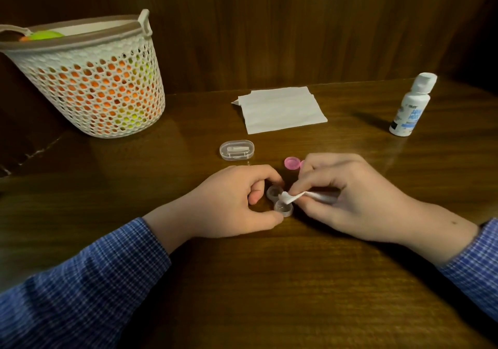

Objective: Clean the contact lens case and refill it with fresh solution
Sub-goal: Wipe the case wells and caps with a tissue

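Far left corner of the desk (269, 281): white mesh basket (89, 79), orange and green things inside, not identifiable. Toward the far edge, middle: flat stack of paper tissues (280, 110). In front of it, a small clear oval box (237, 149).

Left hand (229, 203) closed in a pinch on the clear lens case (279, 201), thumb and fingers at its rims, holding it down at mid-desk. Both wells open, lids off. Right hand (347, 197) closed around a twisted tissue (291, 197), its tip pressed at the near well. One pink cap (292, 164) lies just beyond the right hand; a second is mostly hidden behind it.

Far right: white solution bottle (412, 104), upright, cap shut, untouched.

Judgement: case is light, stiff, slick plastic, likely to skid or flip under wiping pressure. Best gripped at the outer rims or the bridge between wells, leaving the wells clear.
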Tool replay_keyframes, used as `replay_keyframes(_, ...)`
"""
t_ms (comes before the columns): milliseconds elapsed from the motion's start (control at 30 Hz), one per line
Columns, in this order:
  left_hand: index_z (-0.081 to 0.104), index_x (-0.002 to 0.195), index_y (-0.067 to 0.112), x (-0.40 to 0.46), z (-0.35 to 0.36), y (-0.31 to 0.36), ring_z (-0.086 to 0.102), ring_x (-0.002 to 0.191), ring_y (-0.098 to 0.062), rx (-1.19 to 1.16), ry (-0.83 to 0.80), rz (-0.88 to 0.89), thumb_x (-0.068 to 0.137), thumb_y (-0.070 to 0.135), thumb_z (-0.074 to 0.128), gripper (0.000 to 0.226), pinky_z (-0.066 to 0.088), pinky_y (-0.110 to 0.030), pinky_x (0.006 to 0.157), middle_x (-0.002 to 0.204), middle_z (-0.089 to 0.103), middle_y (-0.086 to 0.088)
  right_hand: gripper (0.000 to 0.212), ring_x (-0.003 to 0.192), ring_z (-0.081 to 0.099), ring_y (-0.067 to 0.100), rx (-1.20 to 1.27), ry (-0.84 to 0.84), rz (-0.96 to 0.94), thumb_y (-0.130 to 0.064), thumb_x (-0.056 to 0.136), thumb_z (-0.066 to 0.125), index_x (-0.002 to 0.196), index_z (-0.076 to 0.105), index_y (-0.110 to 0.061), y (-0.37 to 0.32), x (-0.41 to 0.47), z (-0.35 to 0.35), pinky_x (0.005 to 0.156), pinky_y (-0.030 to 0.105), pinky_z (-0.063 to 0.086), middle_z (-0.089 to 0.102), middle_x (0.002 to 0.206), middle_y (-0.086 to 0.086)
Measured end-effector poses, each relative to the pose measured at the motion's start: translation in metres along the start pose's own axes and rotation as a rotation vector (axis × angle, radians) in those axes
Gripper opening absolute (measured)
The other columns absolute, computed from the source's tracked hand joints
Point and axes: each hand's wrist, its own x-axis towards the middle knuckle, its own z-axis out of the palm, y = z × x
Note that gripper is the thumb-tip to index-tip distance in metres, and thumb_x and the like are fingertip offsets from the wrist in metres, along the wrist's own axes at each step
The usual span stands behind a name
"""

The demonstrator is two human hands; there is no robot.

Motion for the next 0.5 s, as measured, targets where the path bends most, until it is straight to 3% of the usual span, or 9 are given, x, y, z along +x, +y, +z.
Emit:
replay_keyframes(167,0.064,0.113,0.035,0.0008,0.0013,0.0002,0.045,0.058,-0.006,-0.018,0.015,0.011,0.082,0.043,0.079,0.036,0.041,-0.031,0.054,0.079,0.061,-0.004,0.022,0.089,0.064,0.006,-0.052,-0.127,0.025,-0.027,0.090,0.070,0.108,0.081,-0.028,-0.0024,0.0005,0.0066,0.076,0.022,0.054,0.066,0.095,-0.017)
replay_keyframes(333,0.065,0.110,0.034,0.0003,-0.0007,-0.0009,0.049,0.061,-0.017,-0.043,0.003,0.016,0.081,0.045,0.081,0.034,0.046,-0.045,0.057,0.079,0.062,-0.005,0.026,0.090,0.059,0.002,-0.151,-0.163,0.063,-0.034,0.090,0.071,0.115,0.078,-0.036,-0.0021,0.0033,0.0084,0.074,0.017,0.046,0.059,0.096,-0.023)
replay_keyframes(500,0.065,0.117,0.033,0.0005,-0.0037,-0.0026,0.049,0.061,-0.016,-0.081,-0.039,0.007,0.083,0.038,0.081,0.037,0.046,-0.041,0.056,0.079,0.063,0.001,0.023,0.093,0.059,0.003,-0.183,-0.181,0.046,-0.030,0.092,0.070,0.113,0.078,-0.034,-0.0022,0.0020,0.0083,0.078,0.025,0.053,0.059,0.100,-0.021)
